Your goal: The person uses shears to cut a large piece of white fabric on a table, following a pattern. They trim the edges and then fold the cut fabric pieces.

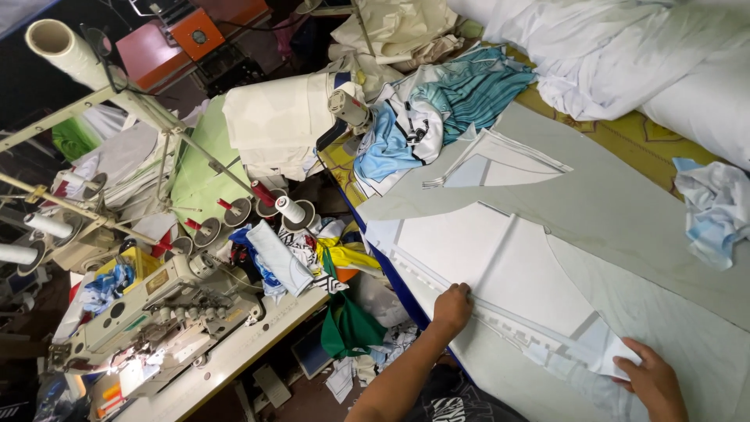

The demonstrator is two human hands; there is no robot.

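My left hand [453,306] pinches the near edge of a white cut fabric panel [500,266] that lies flat on the grey cloth-covered table [625,195]. Farther right, my right hand [652,381] grips the other end of the same panel, where a pale blue corner folds up. A strip with a printed trim runs along the panel's edge between the two hands. Another white and pale blue cut piece [500,164] lies farther back on the grey cloth.
A sewing machine [156,312] with thread cones [289,209] stands at the left. Heaps of teal and blue printed garments [445,109] lie at the table's far edge. White fabric bundles [625,55] fill the top right; a crumpled blue-white piece [715,211] sits at right.
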